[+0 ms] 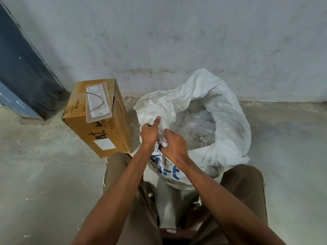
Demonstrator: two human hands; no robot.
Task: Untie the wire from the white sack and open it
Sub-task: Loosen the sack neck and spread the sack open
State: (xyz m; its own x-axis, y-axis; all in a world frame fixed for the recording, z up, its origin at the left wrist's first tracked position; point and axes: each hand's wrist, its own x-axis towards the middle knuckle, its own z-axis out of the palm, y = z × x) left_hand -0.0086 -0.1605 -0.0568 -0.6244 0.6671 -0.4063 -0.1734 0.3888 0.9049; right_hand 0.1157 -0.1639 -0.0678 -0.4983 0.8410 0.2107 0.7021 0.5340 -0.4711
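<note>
We judge the job nearly done: the wire [95, 101] already lies loose on the cardboard box [99, 124], well apart from us, and the white sack [221, 110], standing on the floor between our knees, gapes on its right side. What seems left is the bunched near-left rim, where our left hand [149, 132] and right hand [174, 145] are both closed on the fabric.

Head-worn view, steeply down, close over both forearms [177, 200].

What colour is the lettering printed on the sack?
Blue, on the white sack, seen near the wrists in the head view.
</note>
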